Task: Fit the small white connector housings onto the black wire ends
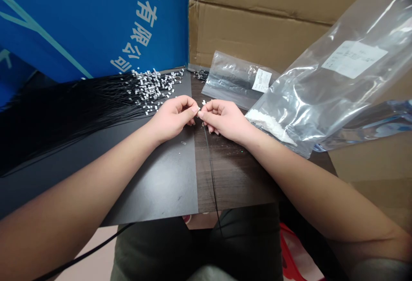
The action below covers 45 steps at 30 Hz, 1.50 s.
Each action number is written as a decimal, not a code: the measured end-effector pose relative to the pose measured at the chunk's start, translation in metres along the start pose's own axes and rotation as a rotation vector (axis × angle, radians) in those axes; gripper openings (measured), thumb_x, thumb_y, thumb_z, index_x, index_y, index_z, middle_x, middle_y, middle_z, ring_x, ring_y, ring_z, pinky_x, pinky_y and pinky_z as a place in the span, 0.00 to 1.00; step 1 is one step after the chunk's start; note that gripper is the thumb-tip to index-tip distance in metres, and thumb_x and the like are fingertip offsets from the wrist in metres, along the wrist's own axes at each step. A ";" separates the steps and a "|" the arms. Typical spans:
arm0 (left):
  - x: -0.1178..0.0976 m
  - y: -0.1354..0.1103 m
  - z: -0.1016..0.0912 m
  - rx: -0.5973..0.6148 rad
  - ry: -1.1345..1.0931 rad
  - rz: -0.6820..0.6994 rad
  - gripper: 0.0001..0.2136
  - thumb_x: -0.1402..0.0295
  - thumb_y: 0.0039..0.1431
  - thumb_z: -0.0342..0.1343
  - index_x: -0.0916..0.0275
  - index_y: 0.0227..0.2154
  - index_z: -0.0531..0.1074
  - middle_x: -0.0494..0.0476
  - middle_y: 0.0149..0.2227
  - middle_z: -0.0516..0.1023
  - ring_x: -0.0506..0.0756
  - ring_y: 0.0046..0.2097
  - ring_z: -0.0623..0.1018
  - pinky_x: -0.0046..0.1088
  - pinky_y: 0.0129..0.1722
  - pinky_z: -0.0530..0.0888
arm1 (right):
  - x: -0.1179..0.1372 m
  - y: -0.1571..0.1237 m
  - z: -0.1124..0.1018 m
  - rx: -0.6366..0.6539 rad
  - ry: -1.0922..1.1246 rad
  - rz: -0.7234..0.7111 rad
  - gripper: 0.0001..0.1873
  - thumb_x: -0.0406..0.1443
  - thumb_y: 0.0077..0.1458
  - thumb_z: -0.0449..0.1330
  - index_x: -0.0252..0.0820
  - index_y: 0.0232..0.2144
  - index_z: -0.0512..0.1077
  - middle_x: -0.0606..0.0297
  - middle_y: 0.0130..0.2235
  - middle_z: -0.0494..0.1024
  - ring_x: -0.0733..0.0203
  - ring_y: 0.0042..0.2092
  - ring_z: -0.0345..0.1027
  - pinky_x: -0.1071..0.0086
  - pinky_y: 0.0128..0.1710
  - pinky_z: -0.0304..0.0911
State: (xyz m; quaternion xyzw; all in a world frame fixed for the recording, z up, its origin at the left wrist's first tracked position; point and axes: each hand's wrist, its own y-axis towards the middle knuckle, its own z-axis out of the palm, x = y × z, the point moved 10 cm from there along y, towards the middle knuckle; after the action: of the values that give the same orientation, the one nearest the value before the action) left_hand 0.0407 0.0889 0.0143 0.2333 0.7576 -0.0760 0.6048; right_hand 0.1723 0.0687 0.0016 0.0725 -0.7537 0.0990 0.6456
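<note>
Both the left hand (pixel 172 118) and right hand (pixel 227 120) meet just right of the heap of white-tipped strands (pixel 96 98). Their fingers (pixel 195 110) pinch the end of one black strand (pixel 210 173), probably held close to steady so fine a piece.

Left hand (pixel 172 119), right hand (pixel 226 122) — fingers (pixel 192 110) pinched together

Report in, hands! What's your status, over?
Left hand pinched shut, right hand pinching thin black strand. Clear plastic bag beside right wrist, not blocking.
</note>
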 end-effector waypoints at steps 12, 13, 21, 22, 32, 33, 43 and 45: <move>-0.003 -0.001 -0.001 -0.020 0.051 0.006 0.18 0.51 0.64 0.67 0.61 0.34 0.74 0.53 0.29 0.78 0.52 0.31 0.77 0.29 0.34 0.73 | -0.001 0.001 -0.001 -0.011 -0.013 0.005 0.12 0.31 0.69 0.67 0.39 0.31 0.73 0.71 0.24 0.75 0.72 0.21 0.66 0.78 0.19 0.60; -0.003 -0.001 -0.002 -0.022 0.054 0.008 0.18 0.51 0.64 0.67 0.61 0.34 0.74 0.54 0.29 0.78 0.52 0.31 0.77 0.29 0.34 0.73 | -0.001 0.001 -0.001 -0.011 -0.014 0.006 0.13 0.31 0.70 0.66 0.39 0.31 0.73 0.71 0.24 0.75 0.72 0.21 0.66 0.78 0.19 0.60; -0.004 -0.002 -0.001 -0.022 0.049 0.016 0.19 0.49 0.65 0.67 0.61 0.35 0.73 0.53 0.30 0.77 0.52 0.32 0.77 0.29 0.34 0.73 | 0.003 -0.002 0.001 -0.007 -0.025 0.018 0.13 0.30 0.71 0.65 0.39 0.31 0.72 0.72 0.23 0.74 0.73 0.21 0.66 0.79 0.20 0.60; -0.004 -0.002 0.000 -0.019 0.043 0.017 0.20 0.48 0.64 0.67 0.61 0.35 0.73 0.54 0.30 0.78 0.52 0.32 0.77 0.29 0.34 0.73 | 0.003 -0.002 0.002 0.000 -0.020 0.023 0.14 0.30 0.71 0.65 0.39 0.31 0.72 0.72 0.23 0.75 0.73 0.21 0.65 0.79 0.20 0.60; -0.005 -0.002 0.001 -0.005 0.023 0.021 0.20 0.47 0.65 0.67 0.61 0.34 0.73 0.54 0.29 0.78 0.52 0.31 0.76 0.29 0.33 0.72 | 0.002 -0.003 0.009 0.038 0.067 0.077 0.13 0.29 0.73 0.62 0.39 0.33 0.70 0.68 0.26 0.81 0.71 0.20 0.71 0.79 0.16 0.59; -0.005 -0.002 0.001 -0.002 0.027 0.023 0.20 0.47 0.65 0.67 0.61 0.34 0.73 0.53 0.29 0.78 0.52 0.31 0.76 0.29 0.33 0.72 | 0.001 -0.004 0.009 0.037 0.068 0.081 0.13 0.29 0.73 0.62 0.39 0.32 0.70 0.69 0.25 0.80 0.71 0.20 0.71 0.79 0.16 0.60; -0.006 -0.002 0.002 0.001 0.060 0.041 0.17 0.51 0.67 0.64 0.61 0.35 0.73 0.53 0.30 0.77 0.52 0.31 0.76 0.29 0.33 0.71 | -0.001 -0.002 0.009 0.051 0.066 0.074 0.13 0.29 0.74 0.61 0.40 0.33 0.70 0.70 0.25 0.79 0.69 0.20 0.73 0.78 0.16 0.64; -0.006 -0.003 0.002 0.000 0.062 0.044 0.17 0.51 0.67 0.64 0.61 0.35 0.73 0.53 0.30 0.77 0.53 0.31 0.76 0.29 0.33 0.71 | -0.001 -0.002 0.010 0.054 0.063 0.069 0.13 0.29 0.74 0.60 0.40 0.33 0.69 0.70 0.24 0.79 0.69 0.20 0.73 0.78 0.16 0.64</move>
State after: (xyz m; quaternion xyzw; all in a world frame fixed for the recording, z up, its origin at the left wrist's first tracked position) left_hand 0.0420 0.0844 0.0190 0.2523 0.7707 -0.0554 0.5825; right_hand 0.1637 0.0645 -0.0010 0.0607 -0.7321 0.1435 0.6632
